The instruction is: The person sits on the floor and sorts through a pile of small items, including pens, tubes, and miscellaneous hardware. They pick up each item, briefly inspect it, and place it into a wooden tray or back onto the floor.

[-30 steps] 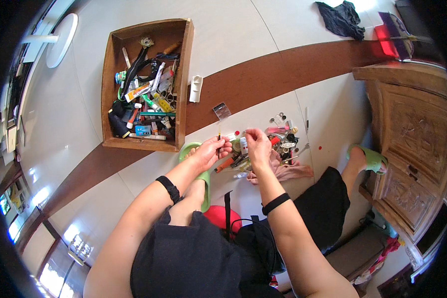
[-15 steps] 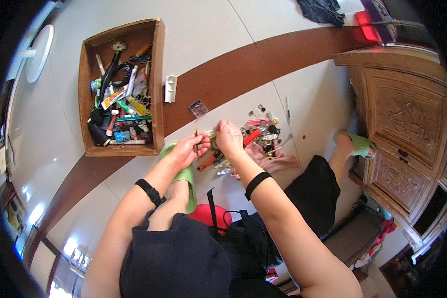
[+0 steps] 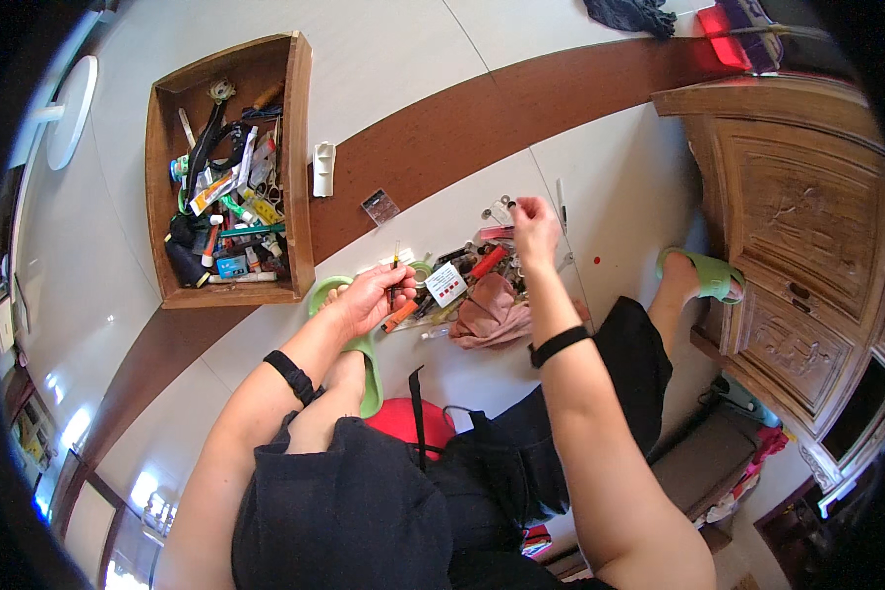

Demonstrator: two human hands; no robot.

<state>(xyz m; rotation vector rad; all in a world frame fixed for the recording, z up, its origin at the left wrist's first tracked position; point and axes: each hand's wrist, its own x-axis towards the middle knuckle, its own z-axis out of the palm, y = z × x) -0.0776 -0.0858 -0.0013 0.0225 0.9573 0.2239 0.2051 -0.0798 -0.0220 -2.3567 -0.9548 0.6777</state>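
One pink cloth is lying along the near side of one pile. The left hand is holding one slim stick; one white card is now resting uncovered, released, atop the pile. The right hand, shifted rightward, is pinching narrowly, contents unclear. Far left, one drawer is standing.

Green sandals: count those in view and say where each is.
2. One green sandal is on the left foot, partly hidden behind the left hand and forearm; the other is on the right foot, by the carved wooden cabinet. No others show.
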